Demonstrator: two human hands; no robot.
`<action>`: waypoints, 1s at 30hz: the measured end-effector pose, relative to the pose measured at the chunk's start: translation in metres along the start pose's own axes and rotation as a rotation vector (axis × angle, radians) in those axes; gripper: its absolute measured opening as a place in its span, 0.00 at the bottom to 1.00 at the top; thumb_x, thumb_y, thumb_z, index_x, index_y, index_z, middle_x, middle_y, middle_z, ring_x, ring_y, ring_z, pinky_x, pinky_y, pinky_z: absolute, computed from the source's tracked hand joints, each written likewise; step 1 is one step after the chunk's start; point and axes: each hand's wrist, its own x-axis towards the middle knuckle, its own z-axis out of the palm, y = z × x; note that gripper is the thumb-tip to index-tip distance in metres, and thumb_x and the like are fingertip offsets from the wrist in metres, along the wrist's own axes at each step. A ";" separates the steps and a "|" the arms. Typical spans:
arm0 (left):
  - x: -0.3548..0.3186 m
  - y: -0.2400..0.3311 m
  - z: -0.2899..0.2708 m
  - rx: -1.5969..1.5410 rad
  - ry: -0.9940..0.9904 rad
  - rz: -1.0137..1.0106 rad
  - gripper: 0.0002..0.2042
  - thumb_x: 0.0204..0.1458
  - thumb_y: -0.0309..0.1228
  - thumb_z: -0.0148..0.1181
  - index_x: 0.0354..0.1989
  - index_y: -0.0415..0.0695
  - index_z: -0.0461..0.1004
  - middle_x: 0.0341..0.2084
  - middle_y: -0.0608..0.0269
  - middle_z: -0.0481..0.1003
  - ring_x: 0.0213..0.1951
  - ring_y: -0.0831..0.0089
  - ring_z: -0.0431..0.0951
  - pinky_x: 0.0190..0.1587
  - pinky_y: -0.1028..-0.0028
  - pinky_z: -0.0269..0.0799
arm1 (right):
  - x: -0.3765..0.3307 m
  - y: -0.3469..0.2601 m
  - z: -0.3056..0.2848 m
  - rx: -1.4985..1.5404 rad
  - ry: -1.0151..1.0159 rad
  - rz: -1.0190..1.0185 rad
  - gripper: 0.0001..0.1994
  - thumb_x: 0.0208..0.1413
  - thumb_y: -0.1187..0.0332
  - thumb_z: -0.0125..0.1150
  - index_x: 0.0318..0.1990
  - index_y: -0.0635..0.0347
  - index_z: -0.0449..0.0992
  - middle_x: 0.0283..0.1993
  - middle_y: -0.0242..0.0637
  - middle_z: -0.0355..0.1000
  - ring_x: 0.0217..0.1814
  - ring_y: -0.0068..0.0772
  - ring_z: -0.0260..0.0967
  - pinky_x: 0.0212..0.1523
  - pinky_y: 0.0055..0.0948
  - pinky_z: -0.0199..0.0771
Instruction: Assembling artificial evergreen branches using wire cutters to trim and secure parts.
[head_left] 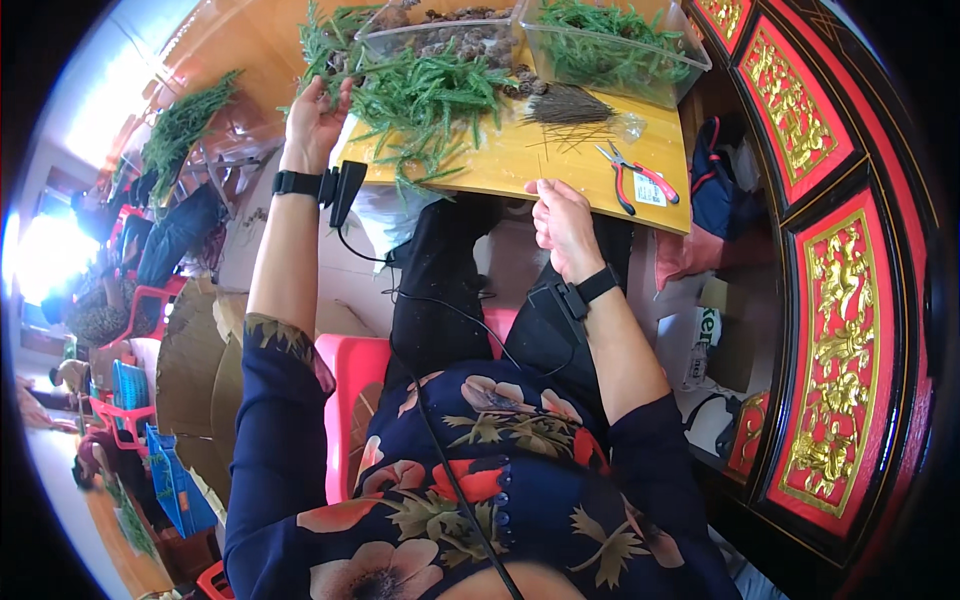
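Note:
My left hand (pixel 318 118) is raised at the left edge of the yellow table (pixel 625 135), fingers apart and nothing visible in them. Right beside it lies a heap of green artificial pine sprigs (pixel 425 100). At the table's front edge, my right hand (pixel 565 225) is closed, thumb and forefinger pinched together. A thin dark wire (pixel 541 160) seems to stick up from that pinch. Beyond it is a bundle of thin dark wires (pixel 568 106), some loose in front. Pliers with red and black handles (pixel 638 180) lie to the right.
Clear plastic bins hold pine cones (pixel 470 42) and more green sprigs (pixel 610 40) at the back. A red and gold carved panel (pixel 840 350) stands close on the right. A pink chair (pixel 350 375) is under me; cardboard (pixel 200 360) stands left. Other people sit far left.

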 end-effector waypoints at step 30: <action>-0.243 -0.091 0.036 0.322 -0.152 0.195 0.08 0.51 0.24 0.62 0.40 0.40 0.75 0.27 0.70 0.75 0.28 0.84 0.70 0.31 0.84 0.63 | -0.056 -0.049 0.035 -0.461 -0.314 -0.388 0.12 0.57 0.64 0.60 0.37 0.68 0.77 0.27 0.26 0.71 0.24 0.09 0.59 0.23 0.13 0.55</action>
